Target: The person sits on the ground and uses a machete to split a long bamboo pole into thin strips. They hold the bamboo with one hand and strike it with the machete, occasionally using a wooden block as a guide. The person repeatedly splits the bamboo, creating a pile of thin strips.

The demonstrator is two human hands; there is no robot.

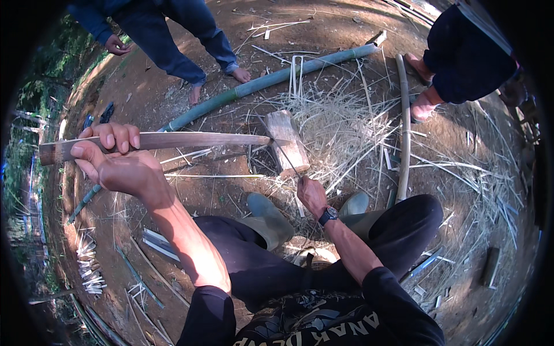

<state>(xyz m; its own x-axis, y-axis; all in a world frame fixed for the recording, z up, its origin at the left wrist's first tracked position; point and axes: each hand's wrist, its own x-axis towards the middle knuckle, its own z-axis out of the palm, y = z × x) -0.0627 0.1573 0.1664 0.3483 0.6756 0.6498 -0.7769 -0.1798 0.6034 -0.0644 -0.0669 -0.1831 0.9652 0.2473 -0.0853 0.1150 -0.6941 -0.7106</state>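
Strip [202,139], long and brown, extends leftward from the wood block [287,141]. Its tapered right end lies over the left side of the block; its broad left end is well apart from the block. The left hand [118,155] holds the strip near that broad end, left of the block. The fingers of this hand are closed around the strip, with the thumb on the near side.

The right hand [313,196] is just beside the near end of the block. Its fingers are curled into a fist around the near end of the knife [287,158]; the grip itself is hidden. The thin blade crosses the block diagonally, by the tapered end of the strip. Contact between blade and strip cannot be confirmed.

Shavings [340,130] cover the ground to the right of the block. A green pole [259,85] lies beyond the block, and a dry pole [404,127] to its right, past the shavings. Boots [268,216] are on the near side of the block. A barefoot person [173,40] stands beyond the block, to its left.
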